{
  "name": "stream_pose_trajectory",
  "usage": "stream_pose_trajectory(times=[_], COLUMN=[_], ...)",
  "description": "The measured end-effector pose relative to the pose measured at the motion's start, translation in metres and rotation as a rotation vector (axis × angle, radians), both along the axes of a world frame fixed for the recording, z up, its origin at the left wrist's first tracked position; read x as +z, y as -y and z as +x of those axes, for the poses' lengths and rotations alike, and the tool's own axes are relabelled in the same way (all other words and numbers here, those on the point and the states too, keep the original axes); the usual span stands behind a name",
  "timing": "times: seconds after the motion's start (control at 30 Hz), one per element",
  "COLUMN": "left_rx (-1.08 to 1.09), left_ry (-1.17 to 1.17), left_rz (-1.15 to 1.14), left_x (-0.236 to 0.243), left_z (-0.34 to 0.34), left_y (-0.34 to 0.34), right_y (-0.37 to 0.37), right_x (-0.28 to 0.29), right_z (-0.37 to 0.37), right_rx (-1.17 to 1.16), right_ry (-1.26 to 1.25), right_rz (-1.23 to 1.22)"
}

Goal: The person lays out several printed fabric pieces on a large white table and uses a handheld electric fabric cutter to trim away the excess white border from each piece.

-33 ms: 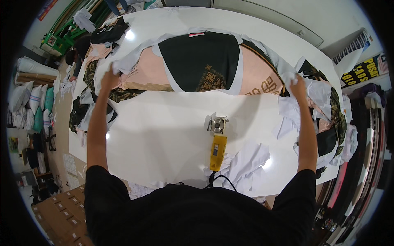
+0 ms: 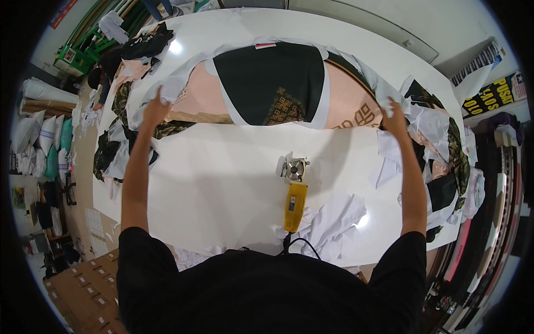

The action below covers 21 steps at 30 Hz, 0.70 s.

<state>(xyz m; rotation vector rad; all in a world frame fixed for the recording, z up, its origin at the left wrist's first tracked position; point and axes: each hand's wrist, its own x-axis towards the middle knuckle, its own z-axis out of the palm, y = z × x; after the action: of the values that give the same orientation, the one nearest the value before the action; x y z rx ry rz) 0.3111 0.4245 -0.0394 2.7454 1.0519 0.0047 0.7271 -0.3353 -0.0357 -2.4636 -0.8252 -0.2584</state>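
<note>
A wide piece of printed fabric lies across the table, peach with white edges and a dark green middle panel bearing gold patterns. At its left end, my left hand is closed on the pale margin. My right hand pinches the white edge at the other end. Both arms reach forward, wide apart. Nearer to me, between the arms, a yellow hand-held rotary cutter rests on the table with its round metal head pointing away. Its black cord runs back toward my body.
Crumpled white offcuts lie beside the cutter on the white table. Piles of camouflage and dark fabric sit at the right, with more dark cloth at the far left. Fabric rolls stand beyond the right edge; brown boxes are lower left.
Both hands have shifted slightly inward, toward each other, along the fabric's ends. The cutter and the fabric's middle have stayed in place.
</note>
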Motion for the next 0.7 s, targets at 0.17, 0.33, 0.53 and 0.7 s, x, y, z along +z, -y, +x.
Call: stream_pose_trajectory(times=[0.17, 0.33, 0.53, 0.7], left_rx=[-0.177, -0.360, -0.139, -0.309], left_ry=[0.082, 0.150, 0.275, 0.854], left_rz=[-0.276, -0.287, -0.540, -0.212], left_x=[-0.021, -0.044, 0.075, 0.086], left_z=[-0.015, 0.016, 0.093, 0.124], left_y=[0.054, -0.005, -0.041, -0.061], right_y=[-0.137, -0.136, -0.125, -0.216], right_x=[0.013, -0.014, 0.078, 0.081], right_z=[-0.084, -0.017, 0.075, 0.047], right_rx=[0.166, 0.409, 0.084, 0.056], right_ry=[-0.312, -0.409, -0.845, -0.147], right_rz=[0.002, -0.231, -0.068, 0.537])
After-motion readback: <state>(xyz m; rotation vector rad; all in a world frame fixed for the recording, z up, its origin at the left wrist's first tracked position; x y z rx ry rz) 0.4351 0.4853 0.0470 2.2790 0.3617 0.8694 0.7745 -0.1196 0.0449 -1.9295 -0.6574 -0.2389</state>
